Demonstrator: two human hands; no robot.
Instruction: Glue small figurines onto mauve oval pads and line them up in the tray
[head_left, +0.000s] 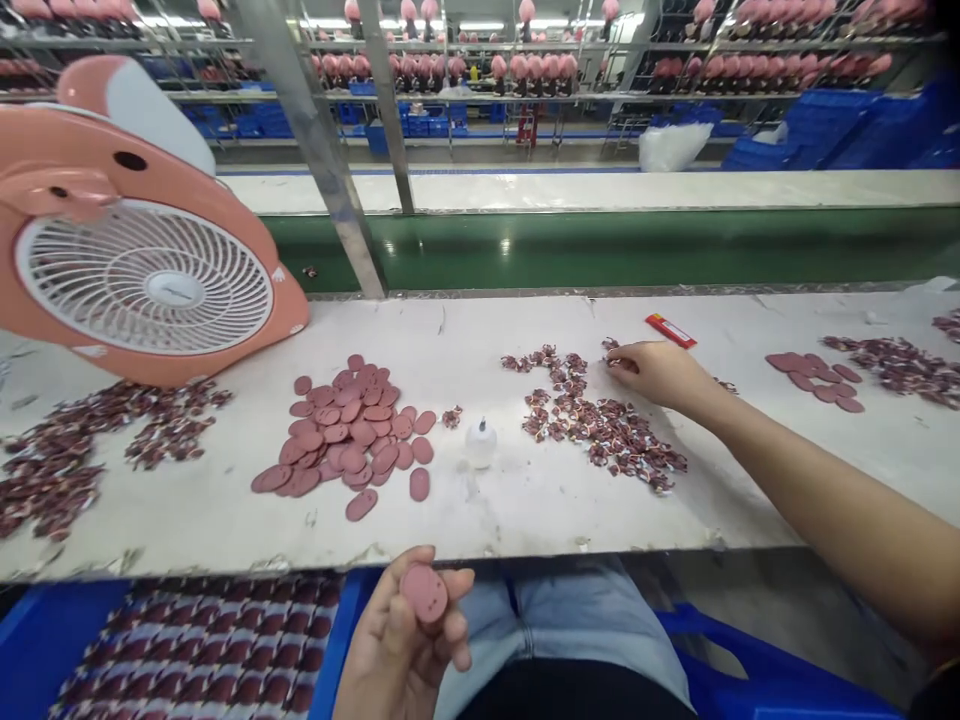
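Down by the lap, a pink oval piece [424,592] sits pinched in the left hand [397,640], fingers curled round its edge and thumb pressing the rim, flat face turned up so its little holes show. It hangs just below the table edge [525,545], over the person's jeans [570,620], right beside a blue tray [45,630] packed with finished rows of dark-and-pink pieces. Out across the white table the right arm is stretched long, and the right hand [656,370] lies palm down at the top of the scatter of small dark red bits [600,425], fingertips drawn together on the heap; whether one bit is already caught between them I cannot tell from here. To my eye the trick at this step is to nip just one bit cleanly off the pile rather than drag a clump, and to keep that oval level and steady so the holes stay facing up. Between the two heaps stands a small white bottle [481,443], and left of it the big pile of pink ovals [349,430]. Further left more dark bits [90,450] spread under a pink fan [142,270]. Beyond the reaching hand lies a red stick-like object [670,330], and a smaller cluster of ovals [814,378] sits well off to the right.
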